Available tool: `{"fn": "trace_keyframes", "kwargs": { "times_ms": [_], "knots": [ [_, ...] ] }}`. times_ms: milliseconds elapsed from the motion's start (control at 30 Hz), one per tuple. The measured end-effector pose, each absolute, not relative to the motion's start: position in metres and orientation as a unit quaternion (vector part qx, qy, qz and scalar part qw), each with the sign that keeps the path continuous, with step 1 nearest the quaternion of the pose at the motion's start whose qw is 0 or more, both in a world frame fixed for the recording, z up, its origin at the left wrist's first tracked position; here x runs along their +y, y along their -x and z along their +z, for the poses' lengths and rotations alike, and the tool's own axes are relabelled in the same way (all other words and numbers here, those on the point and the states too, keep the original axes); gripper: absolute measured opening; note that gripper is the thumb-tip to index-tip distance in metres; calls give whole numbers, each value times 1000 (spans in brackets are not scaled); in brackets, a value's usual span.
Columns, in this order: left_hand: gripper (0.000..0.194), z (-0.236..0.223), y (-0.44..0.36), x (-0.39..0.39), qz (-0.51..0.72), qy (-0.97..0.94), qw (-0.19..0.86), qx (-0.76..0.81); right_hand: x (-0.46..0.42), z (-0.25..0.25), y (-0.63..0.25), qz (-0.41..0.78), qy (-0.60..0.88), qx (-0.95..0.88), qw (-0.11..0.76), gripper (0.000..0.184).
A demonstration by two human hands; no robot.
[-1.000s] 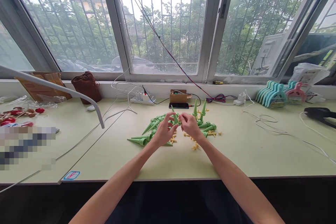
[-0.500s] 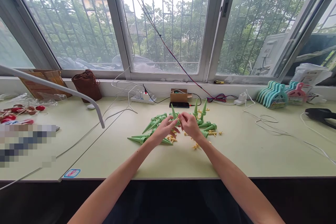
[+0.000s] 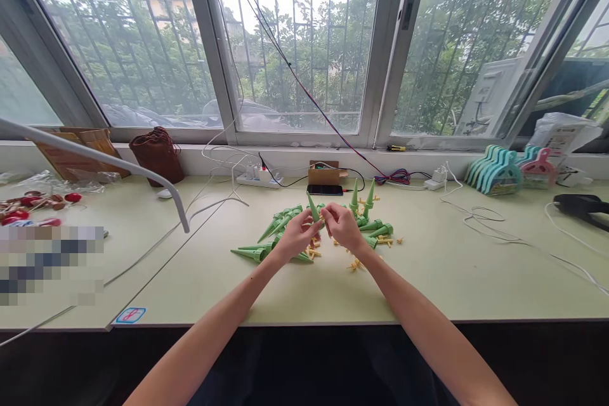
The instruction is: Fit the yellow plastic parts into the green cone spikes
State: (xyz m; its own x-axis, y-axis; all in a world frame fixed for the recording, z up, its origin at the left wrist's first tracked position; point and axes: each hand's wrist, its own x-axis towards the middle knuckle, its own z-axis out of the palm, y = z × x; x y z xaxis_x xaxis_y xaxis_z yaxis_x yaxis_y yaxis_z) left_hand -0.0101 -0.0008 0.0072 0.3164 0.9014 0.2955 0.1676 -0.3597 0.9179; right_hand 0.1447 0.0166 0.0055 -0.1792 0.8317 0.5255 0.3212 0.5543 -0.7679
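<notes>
Our left hand (image 3: 297, 235) grips a green spike (image 3: 313, 208), tip up; right hand (image 3: 341, 226) by its base, grip we can't tell.

Spikes (image 3: 313, 206) green; small pegs (image 3: 354, 264) yellow; tabletop (image 3: 451, 279) plain pale yellow-green; pouch (image 3: 156, 158) brown.

Tipped the slender, pointed green plastic cone (image 3: 313, 208) further leftward than a second ago, dropping its tip slightly, just in front of the left end of the flat black phone (image 3: 325, 190). Lowered the bare left hand's (image 3: 297, 233) topmost fingers, further from that phone.
</notes>
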Motion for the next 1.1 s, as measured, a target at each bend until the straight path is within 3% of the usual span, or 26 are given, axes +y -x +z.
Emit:
{"fn": "trace_keyframes", "kwargs": {
  "times_ms": [1100],
  "knots": [
    [25, 8, 9, -4, 443, -758, 240, 415, 19, 8, -146, 228, 423, -729, 488, 36]
  ]
}}
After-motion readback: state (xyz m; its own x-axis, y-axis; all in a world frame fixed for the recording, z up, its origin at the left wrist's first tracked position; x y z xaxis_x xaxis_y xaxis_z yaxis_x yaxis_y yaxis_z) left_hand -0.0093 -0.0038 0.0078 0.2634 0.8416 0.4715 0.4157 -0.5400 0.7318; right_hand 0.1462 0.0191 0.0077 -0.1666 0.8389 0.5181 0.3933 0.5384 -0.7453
